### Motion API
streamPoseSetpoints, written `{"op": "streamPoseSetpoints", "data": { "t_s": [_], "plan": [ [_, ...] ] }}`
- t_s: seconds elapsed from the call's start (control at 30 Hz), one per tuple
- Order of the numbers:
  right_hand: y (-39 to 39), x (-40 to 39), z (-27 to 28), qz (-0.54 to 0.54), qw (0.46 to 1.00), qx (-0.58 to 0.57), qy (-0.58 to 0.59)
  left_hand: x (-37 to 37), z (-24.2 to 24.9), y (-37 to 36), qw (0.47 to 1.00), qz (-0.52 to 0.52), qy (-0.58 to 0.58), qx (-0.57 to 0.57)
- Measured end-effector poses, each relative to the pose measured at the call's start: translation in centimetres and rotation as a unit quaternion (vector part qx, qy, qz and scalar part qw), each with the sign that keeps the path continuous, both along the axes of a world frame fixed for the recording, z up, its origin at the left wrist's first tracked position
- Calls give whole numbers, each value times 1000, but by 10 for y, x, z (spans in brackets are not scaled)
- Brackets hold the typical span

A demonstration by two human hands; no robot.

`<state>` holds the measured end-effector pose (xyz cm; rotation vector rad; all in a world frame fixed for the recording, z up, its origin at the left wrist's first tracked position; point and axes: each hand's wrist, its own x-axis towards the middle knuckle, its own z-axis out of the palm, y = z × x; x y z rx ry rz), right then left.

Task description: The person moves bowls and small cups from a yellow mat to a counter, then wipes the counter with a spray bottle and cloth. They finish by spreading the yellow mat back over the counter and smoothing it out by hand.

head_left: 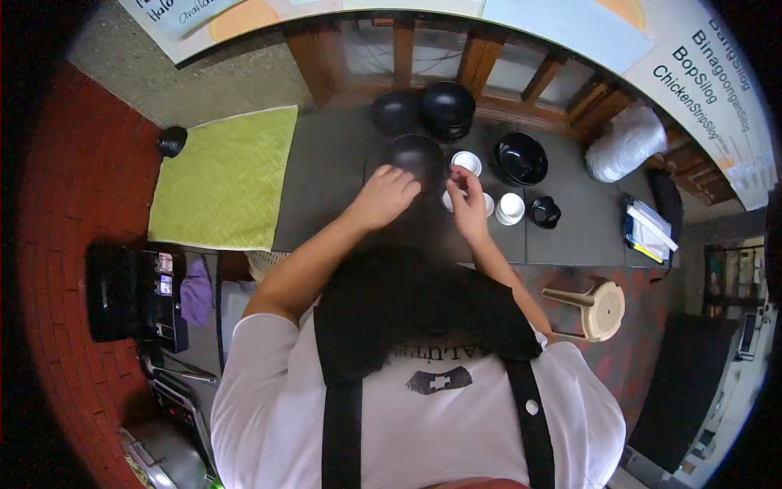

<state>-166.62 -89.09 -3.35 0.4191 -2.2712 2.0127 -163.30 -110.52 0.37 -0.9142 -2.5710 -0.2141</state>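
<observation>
A dark bowl (pixel 417 156) is tilted in front of me on the grey counter, and my left hand (pixel 386 197) is closed at its near left rim with fingers curled. To the right of that bowl, my right hand (pixel 467 202) has its thumb and fingers slightly apart, fingertips near the bowl's right edge. Just beyond those fingertips sits a white cup (pixel 467 162). More small white cups stand around the right hand, including a stack (pixel 510 209). A small black scalloped dish (pixel 545 213) lies further right.
Stacked black bowls (pixel 449 106) and another black bowl (pixel 394 112) stand at the back. A glossy black bowl (pixel 521 159) is to the right, near a plastic-wrapped bundle (pixel 626 145). A green cloth (pixel 224 181) covers the left side. A stool (pixel 601 311) stands below right.
</observation>
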Motion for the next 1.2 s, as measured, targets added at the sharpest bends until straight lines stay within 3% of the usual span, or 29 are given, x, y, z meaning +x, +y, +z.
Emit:
{"op": "streamPoseSetpoints", "data": {
  "t_s": [0.1, 0.2, 0.23, 0.27, 0.3, 0.37, 0.4, 0.5, 0.53, 0.57, 0.6, 0.63, 0.7, 0.77, 0.83, 0.9, 1.0, 1.07, 1.1, 1.17, 1.2],
  "plan": [
    [-9, -3, 5, -12, 998, 37, 42, 11, 4, -2, 1000, 13, -6, -13],
    [-21, -18, 2, -10, 994, 83, 72, 23, 21, -2, 998, 43, -20, 51],
    [-24, -21, 1, -5, 992, 110, 69, 24, 18, 1, 972, 86, -59, 212],
    [-25, -20, 22, 55, 988, 92, -115, 24, 12, 3, 917, 126, -95, 367],
    [-27, -21, 26, 60, 987, 93, -115, 15, -6, 3, 916, 131, -94, 368],
    [-27, -30, 27, 9, 978, 206, -19, -9, -35, 4, 739, 124, -248, 615],
    [-27, -43, 7, -15, 971, 240, -1, -13, -38, 8, 698, 117, -291, 644],
    [-28, -42, 37, -8, 955, 297, -14, -28, -48, 14, 680, 123, -276, 668],
    [-28, -42, 49, -2, 941, 338, -28, -22, -29, 18, 733, 206, -252, 598],
    [-30, -44, 57, 10, 926, 375, -37, -35, -59, 12, 748, 209, -232, 586],
    [-28, -52, 50, 19, 928, 372, -19, -25, -27, 17, 732, 256, -253, 579],
    [-32, -58, 43, 27, 928, 370, -3, -30, -34, 14, 690, 244, -288, 618],
    [-42, -53, 60, 20, 918, 397, 5, -34, -41, 12, 710, 257, -259, 602],
    [-39, -53, 67, -13, 904, 427, 2, -28, -28, 19, 695, 218, -263, 633],
    [-40, -49, 66, -55, 908, 390, 142, -25, -24, 14, 678, 183, -275, 657],
    [-41, -48, 75, -59, 917, 374, 123, -22, -27, 7, 719, 135, -256, 632],
    [-43, -70, 83, -80, 926, 317, 187, -14, -20, -4, 730, 176, -302, 588],
    [-55, -93, 95, -98, 913, 326, 223, -15, -25, -7, 713, 150, -324, 604],
    [-65, -105, 103, -84, 916, 357, 162, -16, -28, -11, 697, 125, -341, 619],
    [-87, -146, 84, -76, 877, 420, 218, -18, -57, -26, 722, 111, -393, 559],
    [-106, -144, 103, -48, 876, 457, 148, -14, -58, -37, 734, 100, -391, 546]
  ]
}}
